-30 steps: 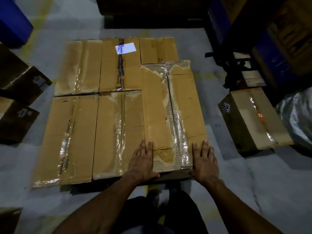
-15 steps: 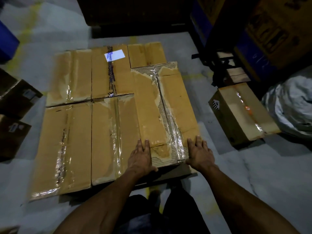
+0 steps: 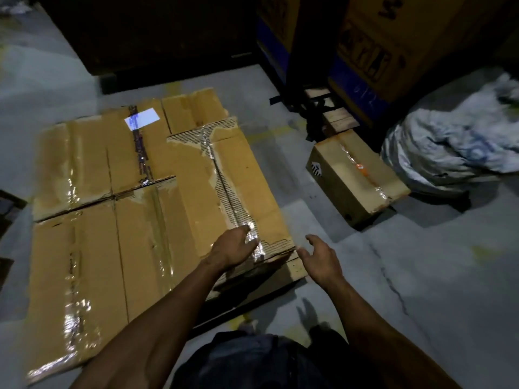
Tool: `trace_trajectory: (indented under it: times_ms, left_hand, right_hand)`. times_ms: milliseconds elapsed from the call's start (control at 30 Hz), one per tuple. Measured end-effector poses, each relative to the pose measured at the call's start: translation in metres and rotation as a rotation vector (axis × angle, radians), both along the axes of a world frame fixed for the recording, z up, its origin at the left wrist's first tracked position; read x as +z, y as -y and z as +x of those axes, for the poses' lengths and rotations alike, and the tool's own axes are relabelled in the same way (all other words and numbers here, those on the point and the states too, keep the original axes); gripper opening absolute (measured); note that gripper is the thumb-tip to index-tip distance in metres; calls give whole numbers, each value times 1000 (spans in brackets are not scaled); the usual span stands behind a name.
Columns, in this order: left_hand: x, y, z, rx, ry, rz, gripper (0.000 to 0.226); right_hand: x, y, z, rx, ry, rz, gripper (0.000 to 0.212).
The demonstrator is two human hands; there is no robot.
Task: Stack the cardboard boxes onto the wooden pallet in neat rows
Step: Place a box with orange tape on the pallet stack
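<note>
Head view: wooden pallet (image 3: pixel 297 267) carries a full bottom layer of cardboard boxes (image 3: pixel 92 248), only its near right corner showing. Torn-top box (image 3: pixel 224 189) sits at the pallet's right edge, flush with its neighbours. Loose box (image 3: pixel 356 181) lies on the floor, right of the pallet, well apart. Change since half a second ago: right hand (image 3: pixel 323 261) has lifted off the torn-top box, now beyond the pallet's right corner, fingers spread, holding nothing. Left hand (image 3: pixel 233 247) has slid right along the near tape seam, fingers loose on the top, no grip. Reads as placement done; loose box likely next.
</note>
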State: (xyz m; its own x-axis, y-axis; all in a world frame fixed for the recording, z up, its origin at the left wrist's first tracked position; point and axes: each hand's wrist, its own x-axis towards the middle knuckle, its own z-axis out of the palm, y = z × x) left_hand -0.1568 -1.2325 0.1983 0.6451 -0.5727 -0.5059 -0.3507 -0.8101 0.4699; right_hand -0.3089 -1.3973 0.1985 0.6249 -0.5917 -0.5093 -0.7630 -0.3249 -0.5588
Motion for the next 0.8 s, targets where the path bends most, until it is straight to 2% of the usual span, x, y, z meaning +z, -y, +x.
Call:
trace_trajectory:
  times_ms: [200, 267, 333, 467, 633, 800]
  left_hand:
    - [6, 82, -23, -19, 58, -19, 46]
    - [4, 114, -35, 13, 54, -27, 51]
    - [3, 153, -53, 30, 40, -37, 60]
    - [-1, 230, -88, 42, 18, -24, 48]
    - [-6, 319, -111, 85, -24, -45, 59]
    - [0, 402, -111, 118, -18, -60, 44]
  right_hand:
    - [4, 84, -35, -155, 95, 14, 52]
    - [1, 122, -50, -175, 101, 22, 54]
    - [-4, 167, -67, -179, 112, 38, 56]
    - [-3, 252, -97, -166, 81, 49, 58]
    - [14, 342, -120, -131, 33, 9, 54]
    - [21, 419, -110, -99, 11, -43, 44]
